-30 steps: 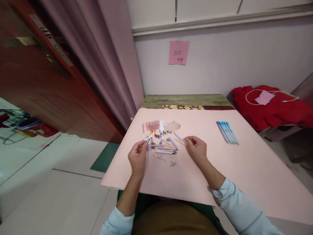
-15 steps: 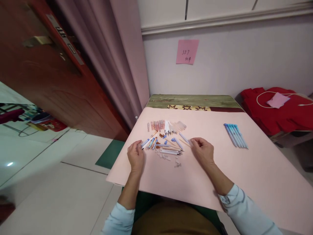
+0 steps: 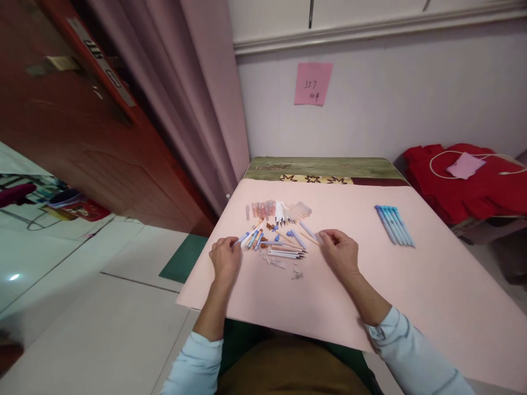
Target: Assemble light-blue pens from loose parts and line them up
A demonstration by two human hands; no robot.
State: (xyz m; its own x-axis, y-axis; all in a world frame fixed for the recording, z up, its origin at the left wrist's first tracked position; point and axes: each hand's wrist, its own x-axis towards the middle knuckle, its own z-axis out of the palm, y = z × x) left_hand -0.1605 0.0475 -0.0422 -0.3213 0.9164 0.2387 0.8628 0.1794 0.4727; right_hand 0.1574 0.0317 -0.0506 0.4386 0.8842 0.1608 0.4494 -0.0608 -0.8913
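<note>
A heap of loose pen parts (image 3: 280, 241) lies on a pink sheet (image 3: 329, 285) in front of me: blue and white barrels, thin refills, small caps and springs. My left hand (image 3: 225, 258) rests at the heap's left edge, fingers curled, pinching the end of a blue pen barrel (image 3: 242, 237). My right hand (image 3: 340, 251) sits at the heap's right edge with fingers closed on a thin part too small to name. A neat row of several finished blue pens (image 3: 394, 225) lies to the far right.
The sheet covers a small table (image 3: 321, 169) against a white wall with a pink note (image 3: 313, 83). A curtain (image 3: 197, 99) and a wooden door (image 3: 82, 126) stand at left; red cloth (image 3: 465, 181) lies on a surface at right.
My left hand has drawn back and left from the heap, pulling a blue barrel toward the sheet's edge. My right hand has stayed in about the same place.
</note>
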